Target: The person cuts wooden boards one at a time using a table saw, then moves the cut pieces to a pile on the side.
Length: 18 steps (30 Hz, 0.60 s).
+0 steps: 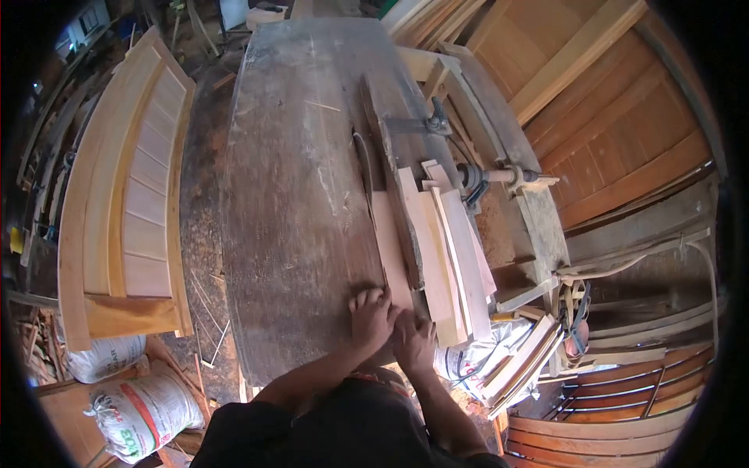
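Two hands met at the near edge of the worn saw table [289, 195], the left hand [372, 316] and the right hand [416, 343] touching each other. They covered the near end of a pale wooden strip [388, 242], so that end was hidden. The left fingers were bent down onto it and the right hand was pressed in just beside. Whether either hand was closed around the strip or only pressing on top of it, I could not tell.

The strip lay flat on the table, running away from the person, with its right edge against a dark wooden fence [392, 179]. At its far end a thin dark curve rose from the tabletop, probably the blade [362, 160], though it was too small and dim to be sure. Right of the fence a stack of pale planks [452, 249] lay, overhanging the table's near edge. The person's dark shirt cut off the table's front, and the picture's round black border swallowed the corners.

Several sacks stood on the floor. A white sack with red print [144, 409] and another white sack [105, 355] lay at lower left, both bulging and closed, their contents unseen. A third white bag [468, 360] sat under the planks, half hidden. A slatted door panel [125, 195] leaned left of the table.
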Motion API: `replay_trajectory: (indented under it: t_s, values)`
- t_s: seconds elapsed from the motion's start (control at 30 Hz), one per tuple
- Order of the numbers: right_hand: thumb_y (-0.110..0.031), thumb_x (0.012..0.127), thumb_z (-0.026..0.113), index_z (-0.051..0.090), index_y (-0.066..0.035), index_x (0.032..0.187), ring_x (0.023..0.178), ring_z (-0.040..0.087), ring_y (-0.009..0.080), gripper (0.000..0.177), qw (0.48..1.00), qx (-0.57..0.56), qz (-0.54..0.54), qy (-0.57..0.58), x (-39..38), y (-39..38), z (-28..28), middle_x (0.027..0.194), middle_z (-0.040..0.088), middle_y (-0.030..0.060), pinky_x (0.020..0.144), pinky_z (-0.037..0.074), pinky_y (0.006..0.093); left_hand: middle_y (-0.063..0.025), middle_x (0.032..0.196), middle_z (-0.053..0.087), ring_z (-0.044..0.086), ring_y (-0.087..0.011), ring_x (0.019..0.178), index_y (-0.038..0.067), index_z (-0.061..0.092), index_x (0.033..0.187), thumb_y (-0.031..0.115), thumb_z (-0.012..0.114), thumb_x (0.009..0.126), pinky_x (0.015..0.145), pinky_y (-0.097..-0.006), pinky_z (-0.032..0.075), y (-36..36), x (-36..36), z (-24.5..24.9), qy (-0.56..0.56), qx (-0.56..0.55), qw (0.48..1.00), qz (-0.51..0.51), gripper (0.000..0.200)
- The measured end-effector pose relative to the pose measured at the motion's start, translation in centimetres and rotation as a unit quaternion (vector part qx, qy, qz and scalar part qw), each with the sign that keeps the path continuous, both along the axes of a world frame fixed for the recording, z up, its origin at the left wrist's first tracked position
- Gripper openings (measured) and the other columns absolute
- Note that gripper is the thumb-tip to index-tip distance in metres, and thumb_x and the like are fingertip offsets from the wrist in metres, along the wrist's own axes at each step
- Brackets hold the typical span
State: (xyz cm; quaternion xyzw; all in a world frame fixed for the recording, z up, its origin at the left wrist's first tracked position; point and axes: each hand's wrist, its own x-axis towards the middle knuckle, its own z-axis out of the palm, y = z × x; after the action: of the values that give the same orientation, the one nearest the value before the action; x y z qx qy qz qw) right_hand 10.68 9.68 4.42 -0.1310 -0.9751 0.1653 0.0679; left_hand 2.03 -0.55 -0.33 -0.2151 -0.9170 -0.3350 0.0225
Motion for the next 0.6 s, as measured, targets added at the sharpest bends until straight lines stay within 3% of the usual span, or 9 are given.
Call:
replay_trajectory:
  t_s: [0.17, 0.3, 0.4, 0.5, 0.6]
  values:
    - [-0.019, 0.095, 0.061, 0.062, -0.011, 0.135, 0.105, 0.057, 0.0447, 0.04, 0.997, 0.065, 0.034, -0.001, -1.4, 0.7, -2.1, 0.118, 0.063, 0.0218, 0.091, 0.05, 0.0569, -0.0115, 0.125, 0.061, 0.053, -0.033, 0.12, 0.005, 0.062, 0.138, 0.034, 0.065, 0.097, 0.1, -0.0534, 0.037, 0.9, -0.5, -0.2, -0.024, 0.004, 0.999, 0.027, 0.05]
    - [-0.016, 0.094, 0.061, 0.063, -0.01, 0.126, 0.107, 0.057, 0.0416, 0.033, 0.999, -0.021, -0.025, 0.0, -3.8, 0.7, -2.7, 0.12, 0.065, 0.0154, 0.096, 0.047, 0.0545, -0.0124, 0.124, 0.06, 0.053, -0.0336, 0.118, 0.004, 0.062, 0.138, 0.029, 0.066, 0.096, 0.099, -0.0524, 0.038, 1.9, -3.1, -0.7, -0.015, 0.001, 0.998, 0.057, 0.049]
    - [-0.016, 0.093, 0.063, 0.063, -0.012, 0.127, 0.111, 0.057, 0.042, 0.034, 0.999, -0.006, 0.041, 0.025, -3.6, 1.3, -2.9, 0.121, 0.064, 0.0164, 0.096, 0.047, 0.0552, -0.0128, 0.124, 0.06, 0.053, -0.034, 0.119, 0.005, 0.062, 0.137, 0.027, 0.066, 0.095, 0.099, -0.0528, 0.038, 2.2, -4.0, -0.8, -0.009, -0.002, 0.998, 0.066, 0.048]
    - [-0.017, 0.093, 0.066, 0.062, -0.012, 0.127, 0.114, 0.056, 0.0439, 0.035, 0.997, -0.019, 0.065, -0.03, -2.9, 1.1, -0.4, 0.121, 0.062, 0.0211, 0.095, 0.048, 0.0567, -0.0125, 0.125, 0.06, 0.052, -0.034, 0.121, 0.005, 0.062, 0.137, 0.025, 0.066, 0.094, 0.1, -0.0529, 0.037, 2.2, -4.2, -1.1, -0.009, 0.002, 0.998, 0.069, 0.048]
    - [-0.017, 0.092, 0.068, 0.065, -0.012, 0.125, 0.115, 0.056, 0.0463, 0.034, 0.998, -0.049, 0.005, 0.032, -3.4, 0.4, -0.5, 0.121, 0.061, 0.0229, 0.095, 0.048, 0.058, -0.0122, 0.126, 0.059, 0.051, -0.0349, 0.121, 0.008, 0.063, 0.138, 0.025, 0.07, 0.09, 0.102, -0.054, 0.036, 2.5, -5.1, -1.7, -0.012, 0.026, 0.996, 0.084, 0.051]
